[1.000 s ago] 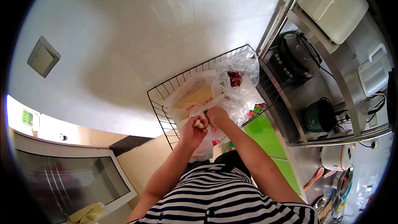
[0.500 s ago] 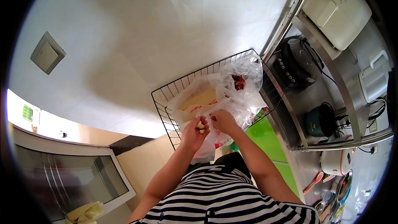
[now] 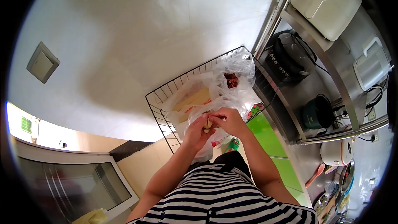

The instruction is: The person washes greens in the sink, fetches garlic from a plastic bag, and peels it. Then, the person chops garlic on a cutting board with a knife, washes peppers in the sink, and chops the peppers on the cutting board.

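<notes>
Our left hand's (image 3: 197,133) fingers curl loosely around the pale pieces (image 3: 207,128); our right hand's (image 3: 228,120) fingers bend in against them, though we cannot tell whether they grip any. Just beyond, the wire basket (image 3: 195,70) holds plastic bags (image 3: 244,64), with dark red pieces (image 3: 231,80) showing.
</notes>
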A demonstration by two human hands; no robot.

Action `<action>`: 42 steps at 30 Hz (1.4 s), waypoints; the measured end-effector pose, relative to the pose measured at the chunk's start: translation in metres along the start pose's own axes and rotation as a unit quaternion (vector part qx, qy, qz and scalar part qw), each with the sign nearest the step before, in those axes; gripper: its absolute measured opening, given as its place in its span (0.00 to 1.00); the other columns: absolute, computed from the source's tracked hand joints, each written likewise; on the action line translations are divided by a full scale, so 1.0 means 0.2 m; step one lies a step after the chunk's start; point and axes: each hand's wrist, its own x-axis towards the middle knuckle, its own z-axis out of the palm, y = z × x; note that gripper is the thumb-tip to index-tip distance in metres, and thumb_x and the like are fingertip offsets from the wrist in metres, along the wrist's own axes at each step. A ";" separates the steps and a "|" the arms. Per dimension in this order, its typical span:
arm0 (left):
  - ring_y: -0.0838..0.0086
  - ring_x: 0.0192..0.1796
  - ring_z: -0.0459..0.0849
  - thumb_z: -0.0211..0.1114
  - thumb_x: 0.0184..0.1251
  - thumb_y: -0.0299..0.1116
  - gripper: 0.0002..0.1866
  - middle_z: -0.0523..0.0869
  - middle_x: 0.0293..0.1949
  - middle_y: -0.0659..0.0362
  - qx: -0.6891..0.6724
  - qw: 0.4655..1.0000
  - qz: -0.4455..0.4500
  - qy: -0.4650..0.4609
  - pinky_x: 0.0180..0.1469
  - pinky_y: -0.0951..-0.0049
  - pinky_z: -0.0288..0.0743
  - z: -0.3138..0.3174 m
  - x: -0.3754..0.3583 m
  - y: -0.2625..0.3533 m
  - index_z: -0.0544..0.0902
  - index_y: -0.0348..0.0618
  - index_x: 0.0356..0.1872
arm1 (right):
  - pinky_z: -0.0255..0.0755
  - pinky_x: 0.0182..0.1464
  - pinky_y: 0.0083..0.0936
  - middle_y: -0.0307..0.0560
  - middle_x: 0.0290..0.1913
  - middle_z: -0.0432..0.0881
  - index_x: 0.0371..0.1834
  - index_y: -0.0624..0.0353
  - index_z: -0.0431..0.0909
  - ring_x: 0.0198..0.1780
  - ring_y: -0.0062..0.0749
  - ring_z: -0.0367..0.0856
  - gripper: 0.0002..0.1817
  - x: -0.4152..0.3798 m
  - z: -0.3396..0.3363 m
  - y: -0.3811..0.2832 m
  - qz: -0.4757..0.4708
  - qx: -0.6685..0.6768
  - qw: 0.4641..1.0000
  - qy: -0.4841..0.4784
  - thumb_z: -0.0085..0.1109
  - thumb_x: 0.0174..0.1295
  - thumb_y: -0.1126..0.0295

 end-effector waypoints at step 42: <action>0.67 0.44 0.81 0.50 0.74 0.33 0.12 0.80 0.42 0.54 0.243 0.782 -0.525 -0.232 0.47 0.69 0.79 1.08 -1.56 -3.11 0.75 0.39 0.50 | 0.73 0.31 0.28 0.46 0.32 0.80 0.37 0.57 0.84 0.28 0.36 0.80 0.07 -3.94 -0.36 0.10 0.200 -0.168 0.623 0.737 0.63 0.56 0.76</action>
